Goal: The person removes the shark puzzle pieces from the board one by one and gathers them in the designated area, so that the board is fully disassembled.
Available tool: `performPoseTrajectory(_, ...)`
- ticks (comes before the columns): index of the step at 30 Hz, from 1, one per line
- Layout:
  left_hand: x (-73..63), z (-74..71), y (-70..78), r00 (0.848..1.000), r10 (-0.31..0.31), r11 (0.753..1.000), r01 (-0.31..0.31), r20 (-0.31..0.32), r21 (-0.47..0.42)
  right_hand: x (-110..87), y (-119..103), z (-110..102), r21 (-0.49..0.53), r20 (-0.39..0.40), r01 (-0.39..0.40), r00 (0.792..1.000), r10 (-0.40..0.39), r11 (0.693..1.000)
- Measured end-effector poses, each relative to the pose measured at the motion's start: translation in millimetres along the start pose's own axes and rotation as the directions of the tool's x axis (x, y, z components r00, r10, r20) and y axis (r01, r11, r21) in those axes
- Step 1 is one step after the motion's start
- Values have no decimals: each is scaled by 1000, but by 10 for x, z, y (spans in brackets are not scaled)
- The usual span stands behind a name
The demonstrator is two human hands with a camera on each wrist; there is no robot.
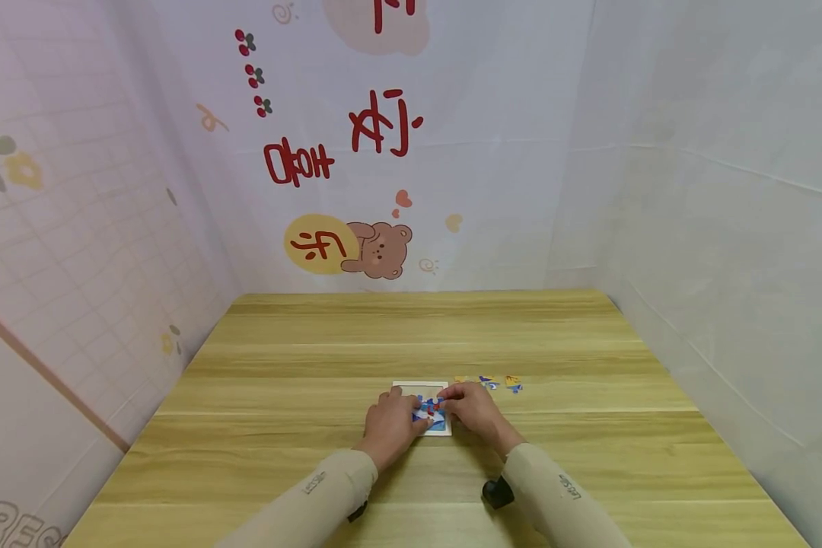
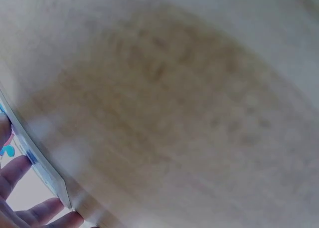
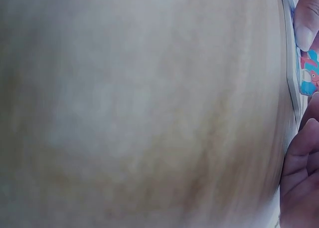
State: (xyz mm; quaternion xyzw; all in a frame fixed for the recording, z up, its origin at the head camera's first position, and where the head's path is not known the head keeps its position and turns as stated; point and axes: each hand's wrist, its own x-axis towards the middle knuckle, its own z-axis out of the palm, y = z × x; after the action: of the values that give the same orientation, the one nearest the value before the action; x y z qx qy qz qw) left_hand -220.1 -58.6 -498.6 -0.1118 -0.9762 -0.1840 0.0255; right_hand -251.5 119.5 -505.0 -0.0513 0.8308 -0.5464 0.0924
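A small jigsaw puzzle tray with a white border lies on the table, its lower part filled with blue, white and red pieces. My left hand rests along the tray's left side, fingers spread over its edge; in the left wrist view, fingertips touch the tray rim. At the tray's right side, my right hand pinches a puzzle piece. The right wrist view shows this red and blue puzzle piece between thumb and fingers, partly cut off by the image edge.
Several loose puzzle pieces, yellow, blue and purple, lie right of the tray, beyond the right hand. The wooden table meets a printed white cloth wall at the back. Cloth also hangs at both sides.
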Motion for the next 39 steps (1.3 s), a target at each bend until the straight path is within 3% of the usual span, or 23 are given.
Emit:
performPoseTrajectory(12, 20, -17, 32, 1000, -9, 1000, 9, -1, 12, -11, 20, -18, 67, -29, -36, 999, 38, 997)
performPoseTrajectory(20, 36, -12, 58, 999, -28, 1000, 28, 18, 14, -19, 7, -18, 19, -22, -36, 999, 36, 999)
performPoseTrajectory(27, 12, 10, 78, 999, -28, 1000, 28, -20, 5, -18, -1, -9, 16, -9, -22, 1000, 22, 1000)
performPoseTrajectory(34, 50, 44, 73, 999, -51, 999, 51, 4, -12, 5, 2, -26, 185, -129, -19, 991, 44, 983)
performPoseTrajectory(39, 60, 38, 81, 999, -51, 999, 51, 7, -11, -3, -5, -103, 184, -120, -33, 991, 56, 982)
